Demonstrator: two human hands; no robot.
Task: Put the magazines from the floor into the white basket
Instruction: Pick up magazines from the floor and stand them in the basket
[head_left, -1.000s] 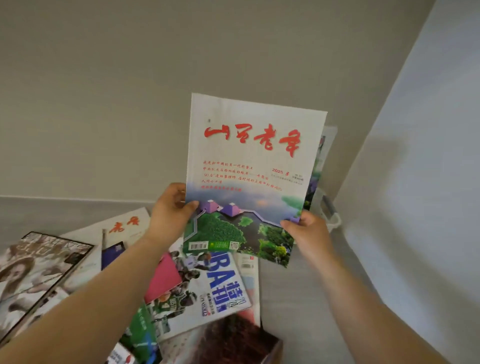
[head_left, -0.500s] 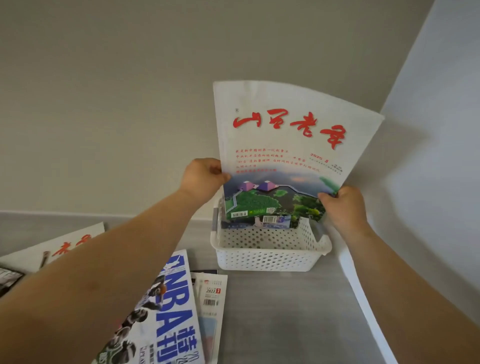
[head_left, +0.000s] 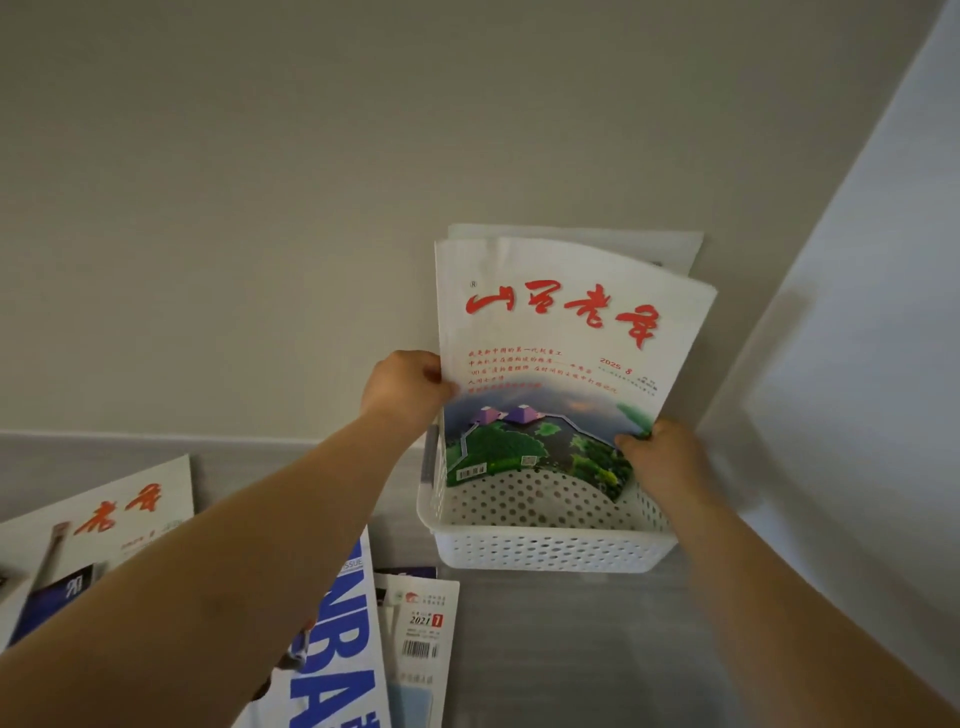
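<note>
mostly the grey floor (head_left: 571, 649) shows, its magazines (head_left: 337, 649) cut off by the frame. upright in the white basket (head_left: 545, 553) stands a red-titled magazine (head_left: 561, 322) (another hidden behind), gripped by left hand (head_left: 402, 389) and right hand (head_left: 660, 457).

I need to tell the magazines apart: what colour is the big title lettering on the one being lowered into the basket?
Red, on a white upper cover; the head view shows it.
</note>
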